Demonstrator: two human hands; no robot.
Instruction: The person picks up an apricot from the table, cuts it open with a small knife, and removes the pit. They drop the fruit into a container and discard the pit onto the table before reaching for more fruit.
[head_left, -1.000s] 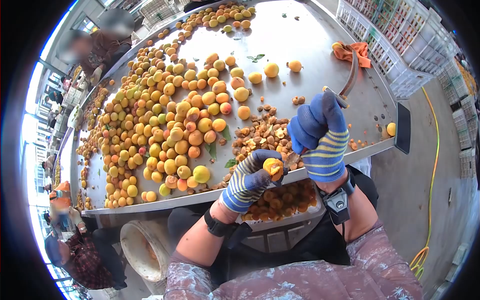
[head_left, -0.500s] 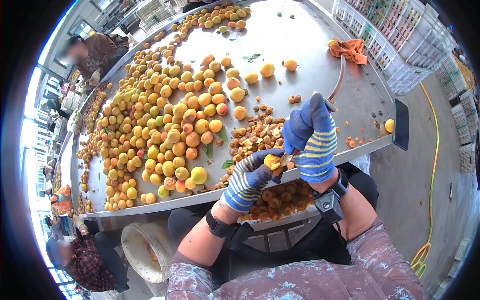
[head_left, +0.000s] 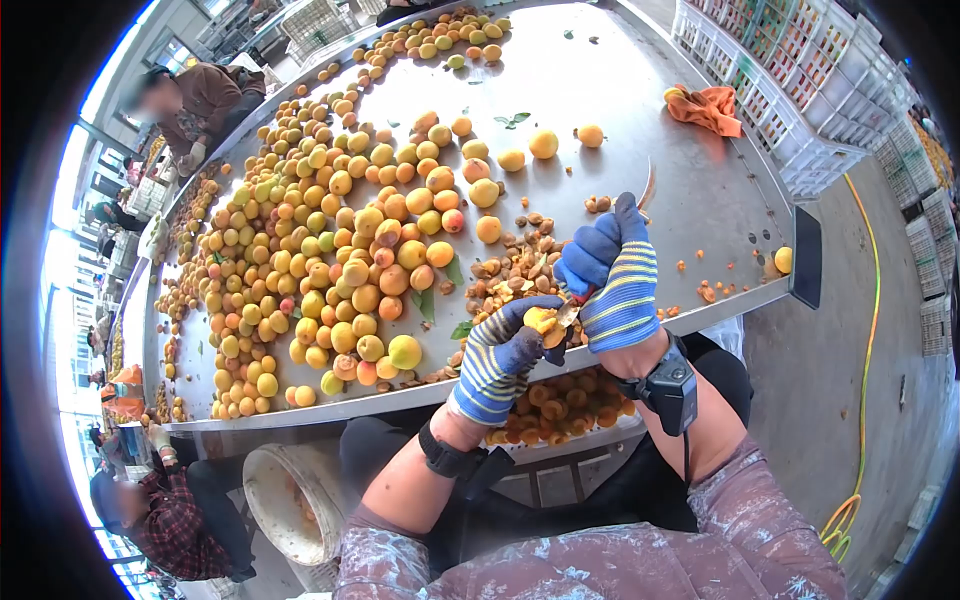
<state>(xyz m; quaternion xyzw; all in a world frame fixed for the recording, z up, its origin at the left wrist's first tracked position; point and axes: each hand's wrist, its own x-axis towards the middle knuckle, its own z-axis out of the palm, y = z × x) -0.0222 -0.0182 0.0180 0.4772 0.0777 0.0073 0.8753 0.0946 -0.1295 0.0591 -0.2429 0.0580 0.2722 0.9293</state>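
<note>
My left hand [head_left: 496,362], in a blue, yellow-striped glove, is closed around a cut apricot [head_left: 541,321] just over the table's front edge. Against the fruit lies the metal blade [head_left: 568,314] of a small knife, gripped in the fist of my gloved right hand [head_left: 612,272]. A thin curved strip [head_left: 650,185] sticks out above that fist. Behind both hands, brown apricot stones [head_left: 522,262] are heaped on the metal table [head_left: 690,215]. Below the edge, a crate of apricot halves [head_left: 560,408] is partly hidden by my hands.
Whole apricots [head_left: 330,270] cover the table's left side. An orange cloth [head_left: 704,108] lies at the far right edge, near stacked white crates [head_left: 780,110]. A white bucket [head_left: 292,500] stands at my left. Two people [head_left: 165,520] sit along the left.
My right hand has tilted and shifted slightly left, and the curved strip above it shows shorter. The left hand stays at the fruit. The whole view has shifted a little.
</note>
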